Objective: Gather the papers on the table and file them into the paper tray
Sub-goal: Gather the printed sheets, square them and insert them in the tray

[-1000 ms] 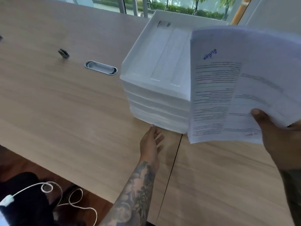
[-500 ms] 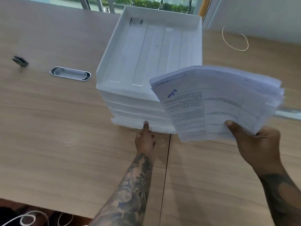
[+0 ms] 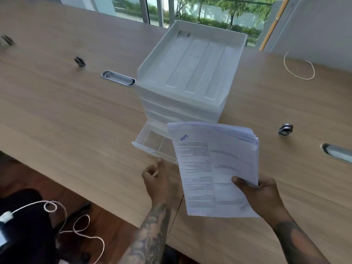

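The papers (image 3: 215,168) carry printed lines and a blue stamp, all illegible

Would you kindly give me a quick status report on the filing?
Right hand grips the paper stack. Left hand at the front of the open bottom drawer, grip unclear. Stack overhangs the drawer's right side; nothing filed yet.

Wooden table (image 3: 57,111): white paper tray (image 3: 190,73), rubber band (image 3: 299,66), metal nut (image 3: 285,129), black clip (image 3: 80,61).
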